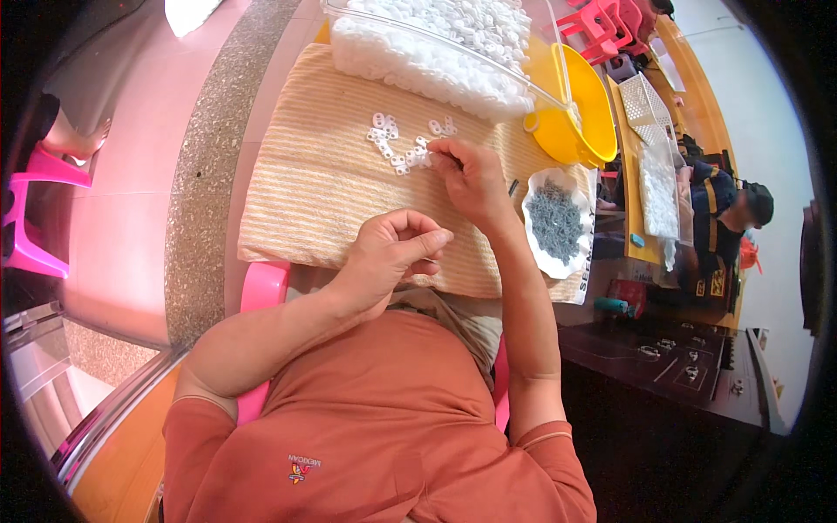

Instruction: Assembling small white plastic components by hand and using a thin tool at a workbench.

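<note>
Small white plastic pieces with holes (382, 132) lie in a loose cluster on the striped cloth (296, 183). My right hand (475, 181) is over the cluster's right edge, its thumb and fingers pinched at a small white piece there. Nearer to me, my left hand (397, 248) hovers over the cloth with thumb pressed to curled fingers; whatever is between them is too small or hidden to make out. To the right, a heap of tiny dark grey parts (558, 218) fills a white wavy-edged dish (567, 268). A short dark stick-like thing (513, 186) lies beside it.
A clear plastic bin (436, 37) heaped with white pieces stands at the far side, next to a yellow tub (602, 131). Pink stools (39, 209) stand at left and far right. Another person (719, 209) sits at right beside a table with white baskets (643, 105).
</note>
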Available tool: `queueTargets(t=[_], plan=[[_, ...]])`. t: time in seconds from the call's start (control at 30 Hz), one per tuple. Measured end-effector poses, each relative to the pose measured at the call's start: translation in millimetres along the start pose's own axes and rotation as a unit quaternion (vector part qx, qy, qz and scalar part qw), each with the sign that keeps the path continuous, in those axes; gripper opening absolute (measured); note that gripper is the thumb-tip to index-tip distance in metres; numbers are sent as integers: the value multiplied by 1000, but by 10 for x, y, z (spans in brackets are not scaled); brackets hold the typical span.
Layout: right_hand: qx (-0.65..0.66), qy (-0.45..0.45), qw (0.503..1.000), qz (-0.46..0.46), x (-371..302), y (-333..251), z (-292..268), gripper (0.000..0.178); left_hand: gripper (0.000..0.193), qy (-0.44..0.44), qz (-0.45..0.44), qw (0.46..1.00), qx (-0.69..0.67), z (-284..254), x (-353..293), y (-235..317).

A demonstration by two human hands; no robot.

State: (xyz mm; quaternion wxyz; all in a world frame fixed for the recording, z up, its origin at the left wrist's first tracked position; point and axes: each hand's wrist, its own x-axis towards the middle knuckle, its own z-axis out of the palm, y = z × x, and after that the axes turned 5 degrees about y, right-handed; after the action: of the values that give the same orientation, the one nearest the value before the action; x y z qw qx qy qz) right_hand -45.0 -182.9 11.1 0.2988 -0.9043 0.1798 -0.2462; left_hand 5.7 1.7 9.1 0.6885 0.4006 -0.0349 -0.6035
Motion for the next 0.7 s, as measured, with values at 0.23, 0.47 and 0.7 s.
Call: queueTargets(t=[0.23, 0.47, 0.7], plan=[[-3, -5, 1000, 16, -9, -48, -64, 14, 7, 2, -1, 1000, 4, -10, -1, 14], [72, -9, 993, 88, -71, -34, -105, 15, 9, 1, 18, 1000, 1, -20, 25, -1], [232, -35, 966, 112, -521, -434, -134, 13, 13, 45, 67, 996, -40, 2, 25, 28]])
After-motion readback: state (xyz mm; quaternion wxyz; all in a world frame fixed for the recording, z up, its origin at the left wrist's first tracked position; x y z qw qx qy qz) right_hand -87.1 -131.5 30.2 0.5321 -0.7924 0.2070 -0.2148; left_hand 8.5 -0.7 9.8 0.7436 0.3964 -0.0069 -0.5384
